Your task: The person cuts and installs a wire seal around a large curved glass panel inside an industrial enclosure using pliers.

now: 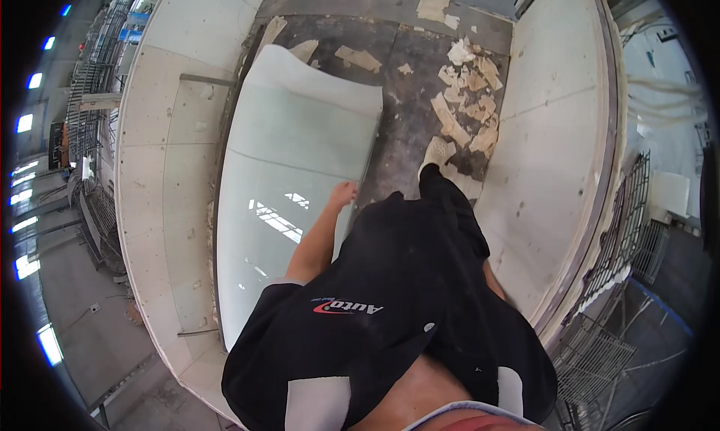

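Observation:
A large curved glass sheet (300, 124) leans along the left side of a pale-walled enclosure, with bright reflections on its surface. Over its right edge is my left hand (343, 194), fingers curled together. Whether they grip the edge or anything else cannot be made out. Only a small part of my right arm shows beside the black shirt; my right hand is hidden. One foot in a light perforated shoe (439, 152) stands on the dark floor (397, 146).
Torn tan scraps (450, 120) lie on the floor ahead and to the right. Pale panels (551, 139) wall both sides, with a raised rim (616, 116) at right. Wire racks (596, 356) stand outside at right, with more metal grating (90, 71) at far left.

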The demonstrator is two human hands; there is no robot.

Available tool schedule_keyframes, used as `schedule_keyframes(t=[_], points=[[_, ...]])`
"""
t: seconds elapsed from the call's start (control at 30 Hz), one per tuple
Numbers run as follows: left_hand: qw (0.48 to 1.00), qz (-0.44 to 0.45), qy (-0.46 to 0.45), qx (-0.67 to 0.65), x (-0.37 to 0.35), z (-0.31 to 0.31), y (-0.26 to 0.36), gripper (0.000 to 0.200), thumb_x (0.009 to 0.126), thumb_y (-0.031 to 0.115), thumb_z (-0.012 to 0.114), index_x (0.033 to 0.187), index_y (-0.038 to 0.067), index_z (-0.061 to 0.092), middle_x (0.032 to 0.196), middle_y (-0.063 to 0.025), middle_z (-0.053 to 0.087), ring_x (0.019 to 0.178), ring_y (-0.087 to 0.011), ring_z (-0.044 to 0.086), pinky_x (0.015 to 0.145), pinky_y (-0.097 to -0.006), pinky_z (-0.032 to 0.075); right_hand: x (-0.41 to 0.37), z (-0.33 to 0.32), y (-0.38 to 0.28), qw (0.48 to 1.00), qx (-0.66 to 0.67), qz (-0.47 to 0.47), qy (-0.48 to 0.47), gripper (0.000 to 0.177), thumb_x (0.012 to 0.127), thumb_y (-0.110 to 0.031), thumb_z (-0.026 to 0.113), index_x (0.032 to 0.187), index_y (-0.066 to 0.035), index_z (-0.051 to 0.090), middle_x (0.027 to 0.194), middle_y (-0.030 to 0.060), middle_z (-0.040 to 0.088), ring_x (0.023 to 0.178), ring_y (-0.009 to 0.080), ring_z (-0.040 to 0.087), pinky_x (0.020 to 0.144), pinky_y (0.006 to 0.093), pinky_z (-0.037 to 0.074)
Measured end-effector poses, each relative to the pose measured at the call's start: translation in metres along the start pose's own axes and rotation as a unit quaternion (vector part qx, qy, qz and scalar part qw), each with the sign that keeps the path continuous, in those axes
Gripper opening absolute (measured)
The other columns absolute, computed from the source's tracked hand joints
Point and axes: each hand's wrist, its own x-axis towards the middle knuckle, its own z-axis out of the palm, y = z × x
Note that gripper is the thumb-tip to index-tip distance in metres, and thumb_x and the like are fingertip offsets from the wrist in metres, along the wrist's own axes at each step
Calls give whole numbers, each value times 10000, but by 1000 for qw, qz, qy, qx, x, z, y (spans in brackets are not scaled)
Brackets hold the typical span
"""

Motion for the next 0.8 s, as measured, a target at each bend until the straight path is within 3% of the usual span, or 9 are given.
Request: schedule_keyframes(t=[0.13,0.17,0.37,0.4,0.53,0.57,0.6,0.7,0.8], points=[[996,-84,19,-16,29,20,71,366,886,359,546,964,12,631,762,-65,627,606,-145,584,479,-296,456,82,-48,-278,989,-28,-139,50,299,860,-355,540,836,-83,663,664,72,640,585,142,616,477,309,470],[997,-64,29,-16,39,25,90,383,890,365,545,980,4,638,787,-70,637,646,-151,595,515,-307,471,91,-64,-354,960,-181,-200,74,272,872,-320,502,865,-80,631,718,59,642,545,168,597,498,297,488],[973,214,-4,-83,172,66,146,397,939,338,520,1116,-3,621,1006,-126,666,921,-201,595,819,-361,466,40,-60,-708,935,-17,-348,68,250,897,-310,514,887,-80,610,747,23,619,657,95,585,565,251,477],[971,168,-111,-126,206,63,153,414,926,317,540,1162,-20,587,1082,-139,644,1017,-204,572,875,-352,446,43,-60,-758,919,-32,-390,56,252,909,-307,498,877,-81,604,738,20,609,667,91,577,580,248,476],[980,191,-58,-23,279,79,265,387,936,335,510,1098,1,620,1031,-169,651,1035,-250,588,917,-397,433,127,-39,-845,890,-138,-429,74,273,942,-325,488,881,-78,588,673,8,575,586,109,539,532,282,448],[977,162,-49,131,332,73,266,433,911,425,532,995,16,645,869,-163,665,896,-244,629,834,-417,478,151,-37,-846,898,-140,-413,56,257,933,-316,516,906,-71,589,674,9,575,572,117,533,526,288,449],[990,0,-137,38,360,61,296,456,893,458,532,950,20,649,769,-137,659,736,-237,647,673,-409,516,155,-36,-844,897,-148,-415,18,265,934,-328,519,926,-73,591,693,6,593,576,118,538,531,289,458],[990,-77,-51,-104,360,33,457,410,906,410,510,944,25,648,783,-128,657,651,-204,645,541,-351,498,209,-65,-813,956,-246,-159,-25,210,845,-321,611,845,-117,658,690,24,603,583,134,562,491,305,467],[1000,-14,7,-18,422,-10,604,352,923,341,507,892,5,609,767,-103,639,597,-164,612,484,-295,460,212,-86,-795,987,-155,25,26,391,853,-321,581,1156,-80,525,870,113,645,632,225,630,495,355,491]])
